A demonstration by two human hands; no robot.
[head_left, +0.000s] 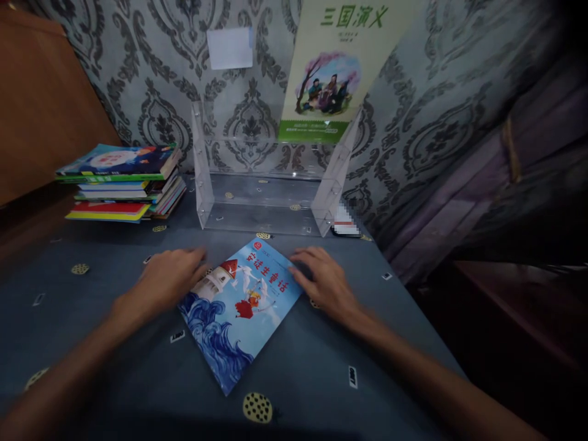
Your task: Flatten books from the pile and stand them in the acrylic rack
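A blue children's book [257, 306] lies flat and turned at an angle on the cloth-covered table, its cover showing waves, a tower and red lettering. My left hand [172, 272] is at the book's left edge, fingers extended and slightly blurred. At the right corner is my right hand [324, 278], with fingers apart and curved and the thumb close to the cover. Whether either hand presses on the book is hard to tell. Behind it stands a clear acrylic rack [206, 190]. A green-and-cream book [340, 67] leans upright at the rack's back right.
A stack of books [124, 177] sits at the back left, beside a brown wooden panel [46, 92]. A partly blurred phone-like item [346, 223] lies right of the rack. The table's edge [427, 324] runs along the right, near a purple curtain [478, 177].
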